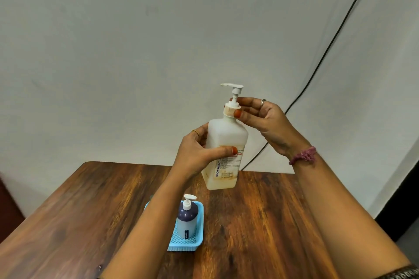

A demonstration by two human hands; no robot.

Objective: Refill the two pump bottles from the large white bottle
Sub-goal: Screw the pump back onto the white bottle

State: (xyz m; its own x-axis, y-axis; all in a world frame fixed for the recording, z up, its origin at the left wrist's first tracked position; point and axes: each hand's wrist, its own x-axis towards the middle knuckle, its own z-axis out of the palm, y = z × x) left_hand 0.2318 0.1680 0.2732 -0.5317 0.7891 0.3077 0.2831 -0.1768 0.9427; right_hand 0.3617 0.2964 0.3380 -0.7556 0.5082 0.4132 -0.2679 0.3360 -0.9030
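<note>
A large white square bottle (226, 140) with a white pump head and a printed label is held up in the air above the table. My left hand (199, 154) grips its body from the left, thumb across the label. My right hand (260, 120) pinches the collar of the pump at the bottle's neck with thumb and fingers. Below, a small pump bottle (187, 219), dark on top and pale blue lower down, stands upright in a light blue tray (199, 233). My left forearm hides the tray's left part.
The brown wooden table (260, 222) runs up to a pale wall. A black cable (317, 63) hangs down the wall on the right and passes behind the table's far edge. A dark gap lies at the right edge beyond the table.
</note>
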